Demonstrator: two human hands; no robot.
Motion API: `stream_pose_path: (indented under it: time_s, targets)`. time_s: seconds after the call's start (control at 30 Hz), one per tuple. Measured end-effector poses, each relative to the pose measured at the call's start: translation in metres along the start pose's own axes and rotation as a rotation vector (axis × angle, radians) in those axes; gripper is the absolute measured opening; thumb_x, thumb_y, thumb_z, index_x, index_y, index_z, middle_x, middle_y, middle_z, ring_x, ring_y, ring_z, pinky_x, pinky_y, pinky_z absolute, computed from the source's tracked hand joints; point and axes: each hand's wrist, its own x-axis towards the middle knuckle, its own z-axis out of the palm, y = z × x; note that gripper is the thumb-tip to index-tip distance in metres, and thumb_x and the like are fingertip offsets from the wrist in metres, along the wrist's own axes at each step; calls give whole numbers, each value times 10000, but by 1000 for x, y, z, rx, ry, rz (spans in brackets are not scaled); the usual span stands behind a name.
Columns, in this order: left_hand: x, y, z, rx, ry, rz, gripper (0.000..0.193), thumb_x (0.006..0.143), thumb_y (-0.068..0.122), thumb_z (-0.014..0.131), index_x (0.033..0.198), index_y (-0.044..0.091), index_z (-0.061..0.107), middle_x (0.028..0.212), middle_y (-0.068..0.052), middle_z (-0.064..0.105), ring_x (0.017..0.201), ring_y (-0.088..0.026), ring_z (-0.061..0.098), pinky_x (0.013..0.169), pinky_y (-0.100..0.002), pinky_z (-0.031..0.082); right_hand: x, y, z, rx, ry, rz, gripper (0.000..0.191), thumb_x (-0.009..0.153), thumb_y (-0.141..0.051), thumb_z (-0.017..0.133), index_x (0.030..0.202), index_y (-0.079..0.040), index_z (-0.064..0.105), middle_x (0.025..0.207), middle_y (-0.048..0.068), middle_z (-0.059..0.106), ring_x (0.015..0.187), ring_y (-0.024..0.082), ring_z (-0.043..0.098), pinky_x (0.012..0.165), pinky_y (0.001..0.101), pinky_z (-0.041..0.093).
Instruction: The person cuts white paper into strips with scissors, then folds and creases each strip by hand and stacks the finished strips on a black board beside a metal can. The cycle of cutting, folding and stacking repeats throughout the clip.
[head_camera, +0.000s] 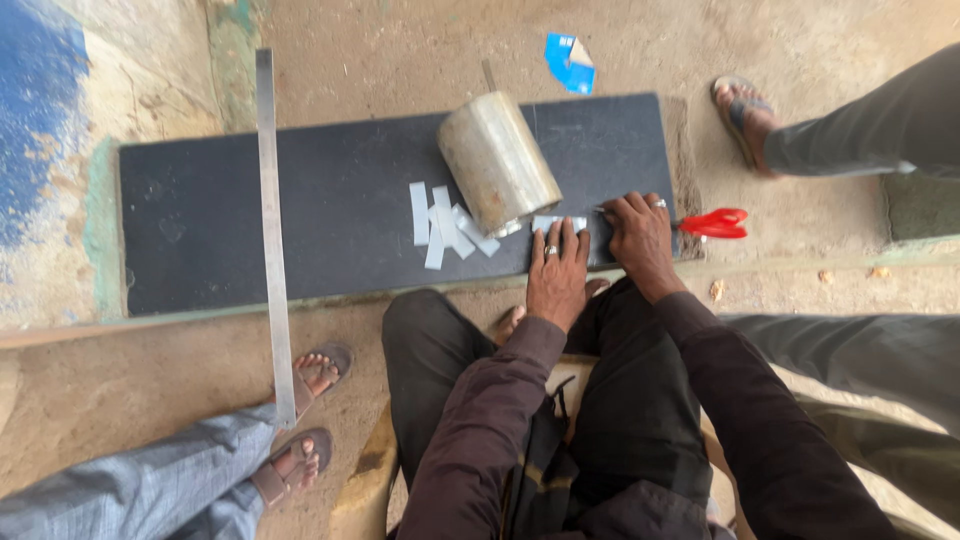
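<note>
My left hand (557, 268) lies flat, its fingers pressing a small silvery strip (560, 221) onto a black board (300, 210). Just to its right, my right hand (640, 238) is closed around a thin pointed tool (603, 210) whose tip sits at the strip's right end. What kind of tool it is I cannot tell. A shiny metal-coloured roll of sheet (497, 160) lies on the board just beyond my left hand. Several cut strips (445, 225) are scattered to its left. Red-handled scissors (715, 223) lie by my right hand at the board's right edge.
A long steel ruler (272, 230) crosses the board's left part and sticks out past both edges. Another person's sandalled feet (305, 420) stand at the lower left. A third person's foot (745, 115) stands at the upper right. A blue scrap (570, 62) lies on the dirt floor.
</note>
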Motion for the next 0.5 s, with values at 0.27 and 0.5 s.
stream_pose_path:
  time_s: [0.27, 0.5]
  targets:
    - [1, -4, -1, -34, 17, 4, 876, 911, 673, 529, 1514, 50, 406, 1559, -201, 415, 1489, -362, 357, 1260, -520, 191, -5, 1, -5, 108, -33, 15, 105, 914, -133, 729, 1007, -91, 753, 1050, 41, 682, 985, 290, 563, 877, 418, 412]
    - [1, -3, 2, -63, 41, 8, 873, 902, 659, 550, 1509, 47, 414, 1555, -195, 417, 1495, -356, 349, 1255, -522, 188, -8, -2, 3, 46, 31, 11, 139, 916, -111, 721, 1042, -138, 775, 1026, 3, 690, 986, 260, 568, 893, 415, 394]
